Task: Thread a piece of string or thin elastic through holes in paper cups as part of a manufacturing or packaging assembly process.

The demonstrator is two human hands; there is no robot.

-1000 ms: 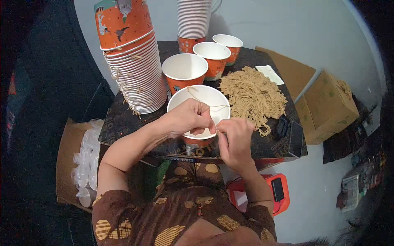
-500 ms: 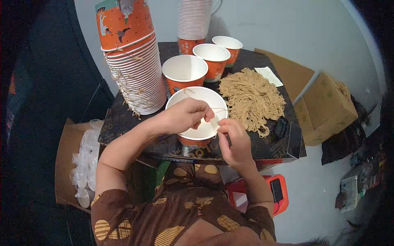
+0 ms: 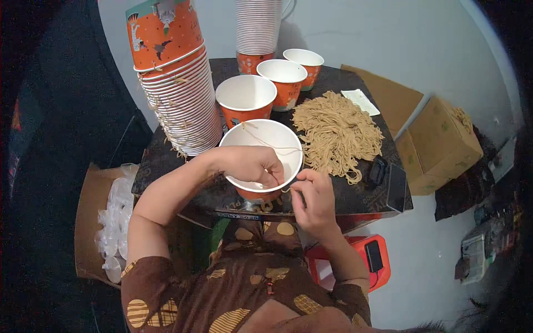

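Observation:
A white-lined orange paper bucket [image 3: 266, 129] stands near the table's front edge. My left hand [image 3: 258, 165] reaches over its rim, fingers closed and pointing down inside near the right wall; what they pinch is hidden. Outside the right rim, my right hand [image 3: 313, 197] has thumb and forefinger pressed together on a thin tan cord, its short end showing at the fingertips. A length of cord [image 3: 272, 145] runs loosely across the bucket's mouth from the far left rim to the right rim. To the right lies a heap of tan cords [image 3: 338, 130].
Behind stand three open buckets, the nearest bucket [image 3: 222, 105] among them. A tall nested stack of buckets [image 3: 183, 105] with cords rises at left, another stack [image 3: 256, 30] at the back. A dark box [image 3: 396, 188] sits at the right edge; cartons [image 3: 444, 147] stand beyond.
My left hand has moved down into the bucket, its fingers now below the rim. My right hand has shifted slightly down, outside the rim. The cord across the mouth shows more.

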